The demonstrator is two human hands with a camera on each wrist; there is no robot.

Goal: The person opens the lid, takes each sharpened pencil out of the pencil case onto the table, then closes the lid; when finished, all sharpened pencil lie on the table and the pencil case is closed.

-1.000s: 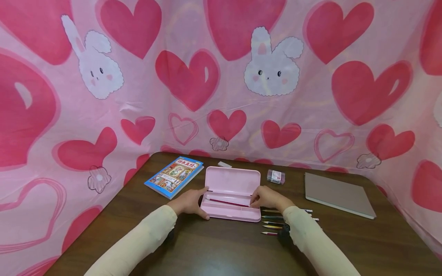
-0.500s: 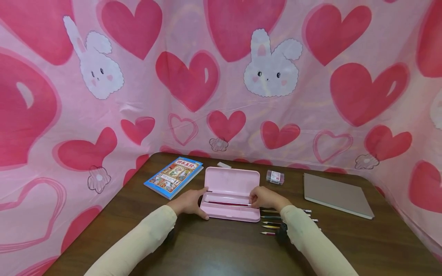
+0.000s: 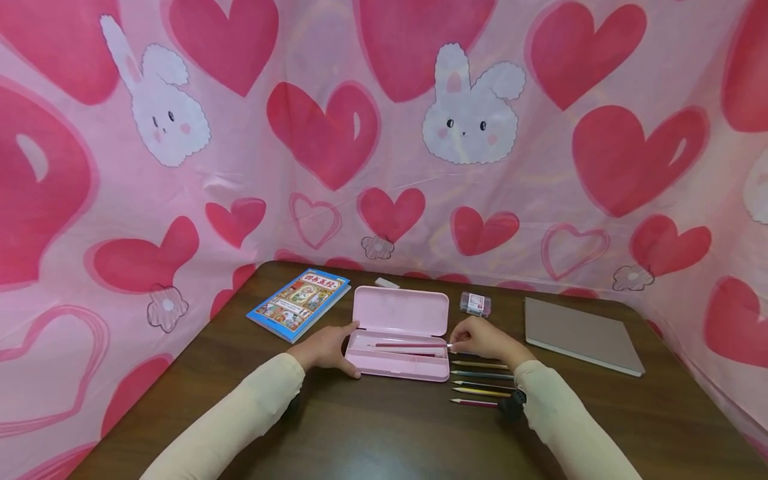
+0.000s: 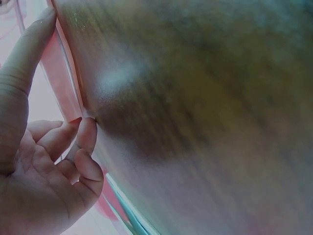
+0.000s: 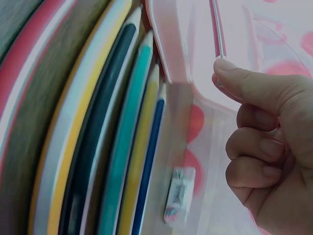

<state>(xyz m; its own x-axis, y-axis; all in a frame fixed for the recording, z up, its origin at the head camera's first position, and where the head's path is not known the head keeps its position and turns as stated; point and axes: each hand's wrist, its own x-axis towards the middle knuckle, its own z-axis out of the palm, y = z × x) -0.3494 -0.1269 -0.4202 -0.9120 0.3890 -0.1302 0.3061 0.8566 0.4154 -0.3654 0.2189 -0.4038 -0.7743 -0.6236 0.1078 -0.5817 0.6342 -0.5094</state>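
A pink pencil case [image 3: 397, 371] stands with its lid [image 3: 401, 312] raised on the brown table. My left hand [image 3: 326, 348] grips the left end of the case, thumb toward the front edge and fingers toward the back. With thumb and index finger, my right hand [image 3: 483, 339] pinches the end of a red striped pencil [image 3: 411, 345], which extends leftward over the case's back compartment. The right wrist view shows that pinch on the pencil [image 5: 218, 29], the other fingers curled. Below it, what looks like another dark red pencil [image 3: 414, 354] lies in the case.
Several pencils [image 3: 483, 392] lie in a row right of the case. A small boxed item [image 3: 475, 305] and a white block [image 3: 387, 283] stand behind. A blue-edged book [image 3: 300, 303] lies at left, a grey-brown notebook [image 3: 582, 335] at right.
My right hand has moved to the right, past the case's right edge, and the pinched pencil has shifted right with it. My left hand stays on the case.
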